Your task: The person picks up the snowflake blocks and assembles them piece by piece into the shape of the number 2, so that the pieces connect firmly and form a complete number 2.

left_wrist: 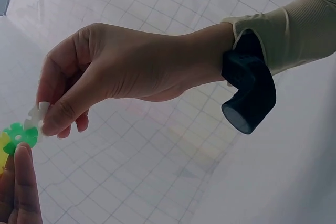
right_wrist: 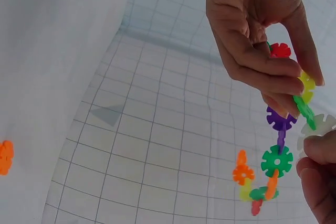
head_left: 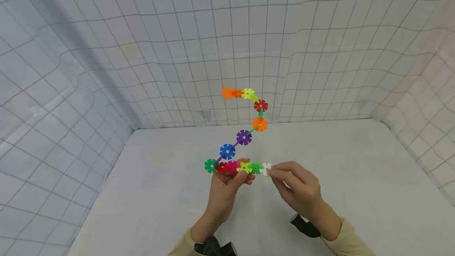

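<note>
A chain of colourful notched plastic discs, snowflake connector pieces, curves up in front of me in the head view. My left hand [head_left: 224, 194] pinches the chain near its yellow disc [head_left: 244, 167]. My right hand [head_left: 300, 191] pinches the white disc [head_left: 266, 169] at the chain's near end between thumb and fingers. That white disc meets the green disc [head_left: 255, 168]. Farther along come a blue disc [head_left: 227, 151], a purple disc [head_left: 243, 137] and orange ones. In the right wrist view, the left hand [right_wrist: 257, 30] partly hides the chain.
Beneath the hands lies a white table surface [head_left: 156, 192]. White grid-lined sheeting [head_left: 199, 50] stands behind it and at both sides. A separate orange piece [right_wrist: 6, 157] shows at the left edge of the right wrist view. Black cameras [head_left: 305, 226] are strapped to the wrists.
</note>
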### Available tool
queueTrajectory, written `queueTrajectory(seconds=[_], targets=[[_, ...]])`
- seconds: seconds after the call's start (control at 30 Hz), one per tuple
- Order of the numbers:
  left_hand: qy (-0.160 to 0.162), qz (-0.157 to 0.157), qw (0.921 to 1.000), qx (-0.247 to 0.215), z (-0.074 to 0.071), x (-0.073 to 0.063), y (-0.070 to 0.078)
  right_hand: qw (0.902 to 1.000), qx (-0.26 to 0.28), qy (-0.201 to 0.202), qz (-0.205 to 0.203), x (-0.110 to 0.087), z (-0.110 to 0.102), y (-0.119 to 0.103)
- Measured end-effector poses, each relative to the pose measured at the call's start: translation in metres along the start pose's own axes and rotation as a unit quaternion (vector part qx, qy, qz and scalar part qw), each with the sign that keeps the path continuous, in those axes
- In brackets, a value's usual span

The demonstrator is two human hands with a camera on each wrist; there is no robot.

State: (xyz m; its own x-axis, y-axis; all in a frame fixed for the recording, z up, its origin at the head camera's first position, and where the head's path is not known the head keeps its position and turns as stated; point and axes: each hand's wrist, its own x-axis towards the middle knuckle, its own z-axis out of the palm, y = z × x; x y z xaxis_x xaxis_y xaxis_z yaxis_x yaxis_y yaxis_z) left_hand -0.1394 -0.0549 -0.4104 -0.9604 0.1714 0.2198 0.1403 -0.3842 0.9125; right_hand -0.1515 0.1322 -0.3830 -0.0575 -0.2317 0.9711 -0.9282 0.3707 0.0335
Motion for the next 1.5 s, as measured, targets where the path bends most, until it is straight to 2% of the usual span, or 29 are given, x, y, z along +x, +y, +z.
queueTrajectory(seconds=[0.37, 0.47, 0.63, 0.77, 0.93, 1.1, 1.2, 1.27, 1.33, 1.4, 1.5], targets=[[-0.008, -0.013, 0.9974, -0.071, 0.004, -0.003, -0.009, 0.9946, -0.046, 0.053, -0.076, 0.006, 0.002, 0.000], [-0.005, -0.026, 0.9982, -0.055, 0.004, -0.004, -0.010, 0.9940, -0.043, 0.051, -0.086, 0.005, 0.002, -0.001], [0.008, -0.049, 0.9986, 0.018, 0.005, -0.004, -0.010, 0.9948, -0.026, 0.032, -0.094, 0.002, 0.004, -0.002], [0.029, -0.060, 0.9968, 0.043, 0.006, -0.004, -0.010, 0.9959, -0.020, 0.026, -0.085, 0.002, 0.005, -0.003], [0.035, -0.059, 0.9962, 0.055, 0.005, -0.004, -0.008, 0.9986, -0.011, 0.008, -0.050, 0.004, 0.006, -0.006], [0.033, -0.036, 0.9961, 0.073, 0.002, -0.003, -0.007, 0.9996, 0.001, -0.026, -0.013, -0.001, 0.006, -0.003], [0.032, -0.015, 0.9951, 0.093, -0.001, -0.001, -0.007, 0.9971, 0.028, -0.062, 0.034, -0.011, 0.004, 0.005], [0.035, -0.011, 0.9935, 0.108, -0.004, 0.001, -0.007, 0.9891, 0.059, -0.100, 0.091, -0.019, 0.002, 0.013], [0.038, -0.010, 0.9919, 0.121, -0.005, 0.002, -0.006, 0.9726, 0.081, -0.143, 0.164, -0.028, -0.001, 0.024], [0.040, -0.012, 0.9904, 0.131, -0.007, 0.003, -0.005, 0.9517, 0.089, -0.178, 0.234, -0.039, -0.002, 0.036], [0.045, -0.019, 0.9892, 0.138, -0.008, 0.003, -0.004, 0.9157, 0.060, -0.229, 0.324, -0.055, 0.000, 0.051]])
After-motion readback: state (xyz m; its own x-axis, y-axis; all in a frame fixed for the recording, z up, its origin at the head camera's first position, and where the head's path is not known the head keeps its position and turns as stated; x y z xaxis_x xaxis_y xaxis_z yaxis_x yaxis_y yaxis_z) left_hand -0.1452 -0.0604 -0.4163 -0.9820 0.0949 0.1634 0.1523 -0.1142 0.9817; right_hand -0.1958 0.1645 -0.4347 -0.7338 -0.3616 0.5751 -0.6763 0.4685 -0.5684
